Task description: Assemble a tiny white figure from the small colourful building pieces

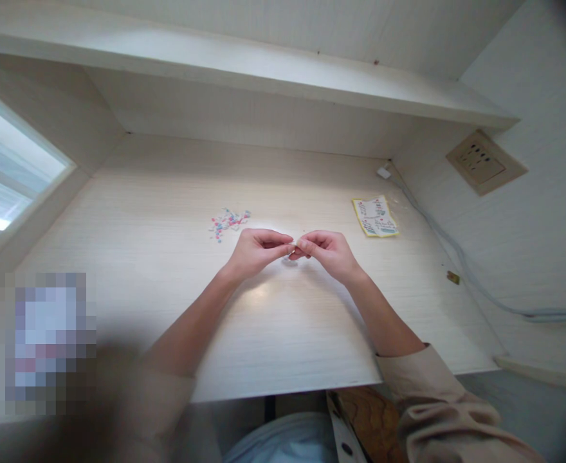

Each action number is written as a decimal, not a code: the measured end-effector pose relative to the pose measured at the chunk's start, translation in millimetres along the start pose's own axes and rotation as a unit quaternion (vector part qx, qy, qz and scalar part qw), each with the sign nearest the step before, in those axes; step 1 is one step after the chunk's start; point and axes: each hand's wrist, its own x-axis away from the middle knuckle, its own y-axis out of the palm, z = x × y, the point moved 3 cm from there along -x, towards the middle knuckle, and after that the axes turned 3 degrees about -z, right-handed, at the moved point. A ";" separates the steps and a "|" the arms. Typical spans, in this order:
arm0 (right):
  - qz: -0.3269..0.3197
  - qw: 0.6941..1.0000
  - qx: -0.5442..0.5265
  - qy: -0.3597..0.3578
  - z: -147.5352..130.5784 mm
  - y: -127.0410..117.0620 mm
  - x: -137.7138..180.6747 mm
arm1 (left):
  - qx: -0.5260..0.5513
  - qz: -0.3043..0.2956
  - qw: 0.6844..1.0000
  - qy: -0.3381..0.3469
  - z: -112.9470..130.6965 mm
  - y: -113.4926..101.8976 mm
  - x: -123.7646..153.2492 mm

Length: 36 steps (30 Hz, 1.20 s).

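My left hand and my right hand meet above the middle of the desk, fingertips almost touching. Each one is closed in a pinch on something tiny and pale, mostly hidden by the fingers, whose kind I cannot make out. Just under the fingertips shows a small whitish, shiny thing, too small to name. Beyond my left hand lies a loose scatter of small pink, blue and white pieces. To the right of my right hand a yellow-edged printed paper sheet rests on the desk.
The pale wooden desk sits under a shelf. A grey cable with a white plug runs along the right wall, below a socket panel. A small brownish piece lies near it. A blurred-out object is at left.
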 end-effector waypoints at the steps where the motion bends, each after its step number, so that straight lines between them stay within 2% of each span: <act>1: 0.001 1.000 0.001 0.002 0.1 0.0 -0.1 | 0.001 -0.002 1.000 -0.001 -0.1 0.0 0.0; 23: -0.023 0.999 0.011 0.023 0.3 1.0 -1.3 | -0.008 -0.016 1.000 -0.021 -3.4 -2.8 -0.6; 36: -0.019 0.999 0.036 0.020 2.2 2.5 -2.6 | -0.032 -0.051 0.998 0.011 -7.1 -3.5 -2.9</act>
